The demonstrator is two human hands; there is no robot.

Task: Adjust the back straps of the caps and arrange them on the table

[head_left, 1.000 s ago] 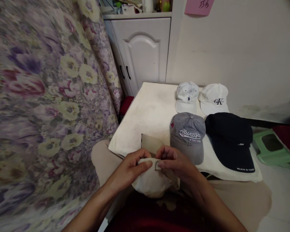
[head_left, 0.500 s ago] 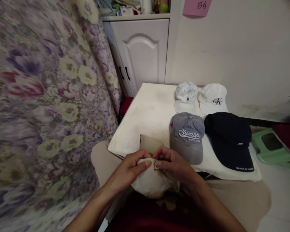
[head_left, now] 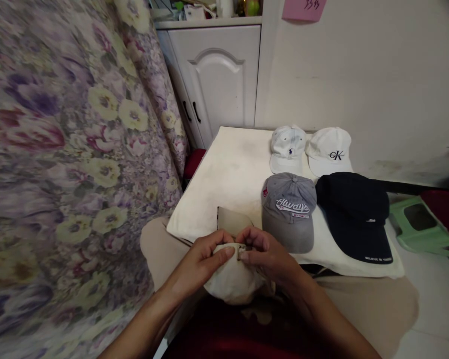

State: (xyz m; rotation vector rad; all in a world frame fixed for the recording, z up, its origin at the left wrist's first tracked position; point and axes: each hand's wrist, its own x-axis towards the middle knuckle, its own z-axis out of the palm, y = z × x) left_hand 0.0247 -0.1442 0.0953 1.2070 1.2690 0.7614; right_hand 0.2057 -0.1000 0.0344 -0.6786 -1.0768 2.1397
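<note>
A cream cap (head_left: pixel 230 284) is held over my lap at the near edge of the table, its beige brim pointing away from me. My left hand (head_left: pixel 205 257) pinches the cap's rim just left of a small metal buckle (head_left: pixel 239 253). Thumb and fingers of my right hand (head_left: pixel 267 252) are closed on the cap's strap at the buckle. Right of the brim lies a grey cap (head_left: pixel 290 212) with white lettering. Beside it is a dark navy cap (head_left: pixel 353 214). Behind them sit a pale blue-white cap (head_left: pixel 288 149) and a white cap (head_left: pixel 330 149) with black letters.
The caps lie on a cream-covered table (head_left: pixel 232 169). A floral curtain (head_left: pixel 78 149) hangs at the left. Behind stands a white cabinet (head_left: pixel 220 80) with small items on top. A green stool (head_left: pixel 415 219) is at the right, and a pink note (head_left: pixel 303 9) hangs on the wall.
My right fingers have shifted slightly at the buckle, and the strap part hanging at the cap's right side shows less. The view has tilted a little.
</note>
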